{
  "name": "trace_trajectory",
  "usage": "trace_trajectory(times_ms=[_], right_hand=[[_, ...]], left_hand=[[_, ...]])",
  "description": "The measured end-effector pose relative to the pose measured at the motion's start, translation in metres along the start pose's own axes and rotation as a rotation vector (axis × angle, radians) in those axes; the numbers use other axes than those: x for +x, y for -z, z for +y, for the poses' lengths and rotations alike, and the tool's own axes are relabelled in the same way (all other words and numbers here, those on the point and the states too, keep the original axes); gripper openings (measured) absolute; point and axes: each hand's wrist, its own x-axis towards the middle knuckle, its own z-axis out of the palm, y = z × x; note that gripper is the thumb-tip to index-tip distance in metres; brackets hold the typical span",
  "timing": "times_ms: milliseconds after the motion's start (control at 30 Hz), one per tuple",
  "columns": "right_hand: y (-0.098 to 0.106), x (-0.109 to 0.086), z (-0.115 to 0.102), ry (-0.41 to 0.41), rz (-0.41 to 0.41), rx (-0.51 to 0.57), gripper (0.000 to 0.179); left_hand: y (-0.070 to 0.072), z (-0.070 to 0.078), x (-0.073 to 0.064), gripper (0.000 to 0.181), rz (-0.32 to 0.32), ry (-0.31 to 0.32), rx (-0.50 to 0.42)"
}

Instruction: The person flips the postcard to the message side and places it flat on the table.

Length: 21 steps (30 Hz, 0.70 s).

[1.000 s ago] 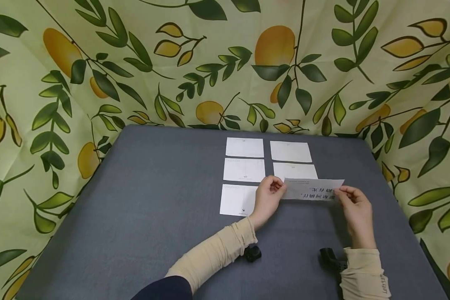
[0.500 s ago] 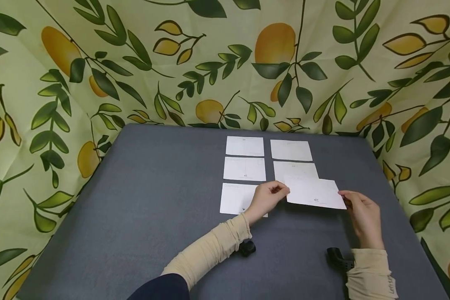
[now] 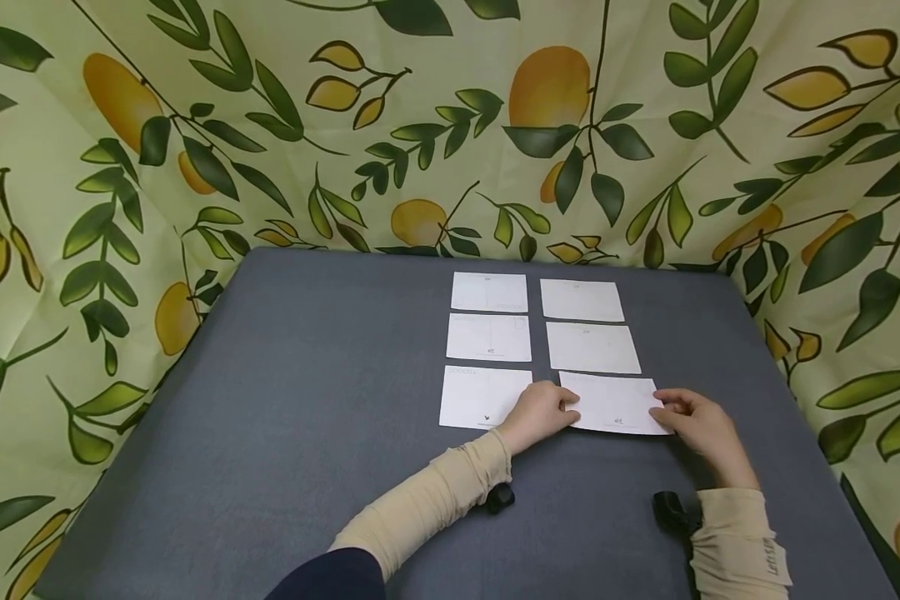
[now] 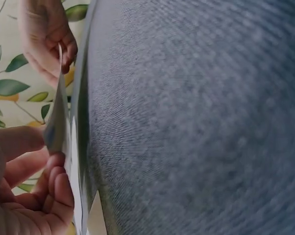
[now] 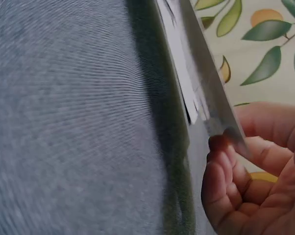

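Note:
Between my two hands a white postcard (image 3: 613, 402) lies close over the table, its pale side with a small printed mark facing up. My left hand (image 3: 537, 412) pinches its left edge between thumb and fingers. At the right edge, my right hand (image 3: 701, 427) pinches it likewise. Seen edge-on in the left wrist view, the postcard (image 4: 58, 120) bows slightly from one hand to the other. The right wrist view has the thumb and fingers of my right hand (image 5: 255, 181) on its near corner, above the grey cloth.
Two more postcards, an upper one (image 3: 582, 301) and a lower one (image 3: 592, 348), lie beyond the held one. A column of three, with the nearest postcard (image 3: 480, 396) partly behind my left hand, lies to the left. Leaf-patterned fabric (image 3: 420, 125) borders the grey table (image 3: 307, 400).
The held postcard has turned from its lettered face to its pale side, then come down towards me, below the right column. Both hands kept hold and lowered with it.

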Motion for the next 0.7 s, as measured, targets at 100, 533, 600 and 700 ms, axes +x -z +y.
trace_trajectory(times_ms=[100, 533, 600, 700], right_hand=[[-0.004, 0.003, 0.001, 0.019, -0.010, -0.067, 0.042], [-0.006, 0.004, -0.006, 0.001, -0.073, -0.177, 0.039], [-0.004, 0.005, -0.007, 0.010, -0.094, -0.192, 0.039], [-0.002, 0.007, -0.009, 0.028, -0.130, -0.203, 0.037]], left_hand=[[-0.002, 0.001, -0.002, 0.025, -0.028, 0.005, 0.065], [-0.007, 0.007, -0.002, 0.010, -0.053, -0.081, 0.267], [-0.008, 0.008, -0.001, 0.008, -0.054, -0.091, 0.295], [-0.011, 0.007, -0.001, 0.003, -0.051, -0.092, 0.321]])
